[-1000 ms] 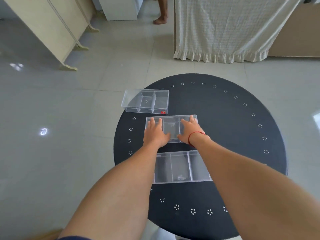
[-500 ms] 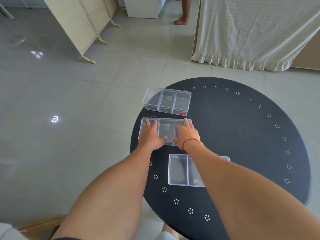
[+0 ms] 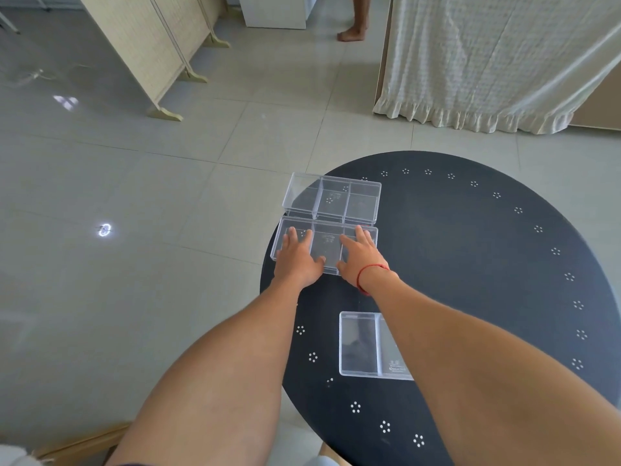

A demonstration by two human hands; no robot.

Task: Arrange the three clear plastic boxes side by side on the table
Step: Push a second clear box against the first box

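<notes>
Three clear plastic boxes with dividers lie on a round black table. The far box sits at the table's far left edge, partly overhanging it. The middle box lies right against its near side. My left hand and my right hand press flat on the middle box, fingers spread on top and thumbs at its near edge. The near box lies apart, closer to me, with its right part hidden under my right forearm.
The table's left rim runs just beside the far and middle boxes. Grey tiled floor lies to the left. Farther off are a folding screen, a white frilled cloth and a person's bare foot.
Both hands have slid the middle box away from me and to the left until it meets the far box. The gap to the near box has grown.
</notes>
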